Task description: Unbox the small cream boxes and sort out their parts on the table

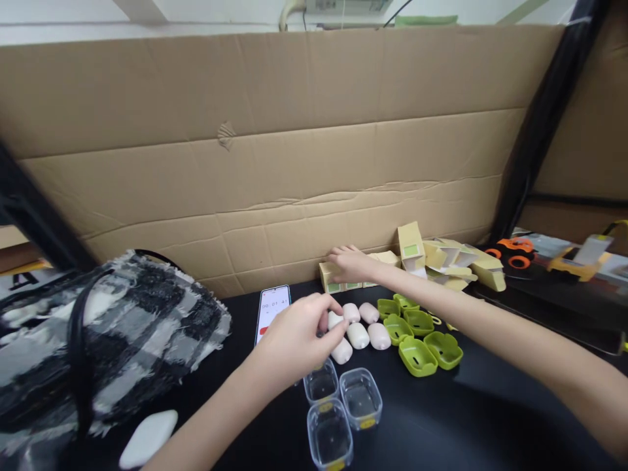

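My left hand is over the left end of a group of small white and pale pink rounded cases. Its thumb and forefinger are curled about a white rounded case, and its other fingers are hidden. Other cases lie beside it, among them a pale pink case. Farther back, my right hand reaches across to a row of small cardboard boxes. Its fingers bend over the leftmost cardboard box. Several green covers lie right of the cases, and clear plastic boxes stand in front.
A phone with a running timer lies left of my left hand. At the left are a black-and-white checked bag and a white object. More cardboard boxes are heaped right. A cardboard wall closes off the back.
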`<state>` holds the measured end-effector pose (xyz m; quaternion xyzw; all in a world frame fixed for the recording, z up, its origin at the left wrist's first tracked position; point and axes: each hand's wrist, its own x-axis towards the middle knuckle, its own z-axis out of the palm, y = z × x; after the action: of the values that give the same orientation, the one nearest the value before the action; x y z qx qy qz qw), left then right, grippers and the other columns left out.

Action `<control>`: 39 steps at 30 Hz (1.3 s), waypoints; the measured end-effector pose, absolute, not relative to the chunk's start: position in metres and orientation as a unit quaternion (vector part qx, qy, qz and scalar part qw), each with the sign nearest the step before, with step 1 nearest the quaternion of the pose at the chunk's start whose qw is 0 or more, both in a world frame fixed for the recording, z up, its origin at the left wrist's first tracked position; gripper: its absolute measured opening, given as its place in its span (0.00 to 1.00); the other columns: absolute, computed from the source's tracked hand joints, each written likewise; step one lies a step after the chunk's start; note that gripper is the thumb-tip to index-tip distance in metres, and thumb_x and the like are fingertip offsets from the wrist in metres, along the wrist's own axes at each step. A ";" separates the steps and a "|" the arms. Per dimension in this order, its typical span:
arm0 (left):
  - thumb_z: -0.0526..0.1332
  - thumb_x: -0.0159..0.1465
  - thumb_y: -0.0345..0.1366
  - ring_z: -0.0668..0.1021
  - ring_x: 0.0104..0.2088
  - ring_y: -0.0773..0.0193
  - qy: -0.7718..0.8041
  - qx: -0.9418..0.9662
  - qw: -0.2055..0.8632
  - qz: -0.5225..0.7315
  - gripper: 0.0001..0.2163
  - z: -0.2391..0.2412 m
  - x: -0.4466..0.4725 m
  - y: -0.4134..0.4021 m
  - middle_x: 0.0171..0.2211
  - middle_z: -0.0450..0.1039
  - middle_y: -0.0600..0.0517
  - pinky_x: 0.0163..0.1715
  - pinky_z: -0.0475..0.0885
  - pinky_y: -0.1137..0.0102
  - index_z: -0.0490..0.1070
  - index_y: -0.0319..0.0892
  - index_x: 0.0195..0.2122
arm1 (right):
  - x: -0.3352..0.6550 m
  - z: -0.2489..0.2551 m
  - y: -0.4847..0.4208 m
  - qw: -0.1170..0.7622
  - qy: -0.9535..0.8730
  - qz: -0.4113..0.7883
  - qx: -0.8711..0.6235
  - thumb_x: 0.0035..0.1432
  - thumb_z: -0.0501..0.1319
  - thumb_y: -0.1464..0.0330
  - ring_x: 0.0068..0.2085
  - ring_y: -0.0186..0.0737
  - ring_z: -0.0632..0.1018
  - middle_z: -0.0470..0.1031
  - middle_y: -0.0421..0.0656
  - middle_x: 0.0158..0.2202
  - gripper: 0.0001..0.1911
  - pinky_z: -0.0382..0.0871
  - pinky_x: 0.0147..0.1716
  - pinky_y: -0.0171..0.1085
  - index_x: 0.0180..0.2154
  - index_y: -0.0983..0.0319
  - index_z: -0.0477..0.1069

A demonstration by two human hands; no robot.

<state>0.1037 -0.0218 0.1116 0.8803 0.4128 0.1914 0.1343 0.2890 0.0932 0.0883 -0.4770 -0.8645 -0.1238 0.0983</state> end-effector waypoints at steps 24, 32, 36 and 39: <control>0.64 0.60 0.42 0.74 0.47 0.53 0.232 0.931 0.045 0.279 0.28 0.088 0.115 -0.029 0.49 0.70 0.44 0.45 0.72 0.59 0.52 0.41 0.57 | 0.326 0.051 -0.054 0.411 -0.840 -0.020 -0.354 0.59 0.59 0.70 0.55 0.46 0.70 0.68 0.49 0.53 0.26 0.70 0.51 0.46 0.58 0.55 0.54; 0.59 0.63 0.31 0.72 0.46 0.51 0.207 0.945 -0.027 0.252 0.30 0.086 0.116 -0.032 0.49 0.69 0.41 0.44 0.72 0.59 0.45 0.35 0.62 | 0.338 0.043 -0.060 0.429 -0.833 -0.070 -0.344 0.57 0.61 0.73 0.52 0.48 0.73 0.72 0.48 0.48 0.25 0.69 0.51 0.49 0.54 0.55 0.56; 0.58 0.63 0.33 0.72 0.43 0.51 0.216 0.946 -0.049 0.238 0.30 0.082 0.117 -0.031 0.47 0.70 0.42 0.40 0.73 0.59 0.43 0.35 0.63 | 0.336 0.044 -0.058 0.431 -0.838 -0.083 -0.324 0.57 0.60 0.74 0.51 0.47 0.75 0.74 0.49 0.46 0.21 0.69 0.49 0.51 0.50 0.55 0.56; 0.56 0.64 0.32 0.72 0.44 0.51 0.206 0.946 -0.086 0.237 0.30 0.082 0.117 -0.031 0.49 0.69 0.41 0.41 0.73 0.59 0.43 0.34 0.63 | 0.336 0.041 -0.057 0.436 -0.837 -0.118 -0.310 0.57 0.61 0.76 0.52 0.44 0.75 0.74 0.47 0.47 0.22 0.67 0.50 0.50 0.49 0.55 0.57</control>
<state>0.1175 -0.0306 0.0820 0.9455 0.2063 0.2365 -0.0864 0.3364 -0.0567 0.0405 -0.3101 -0.8366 -0.1177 0.4359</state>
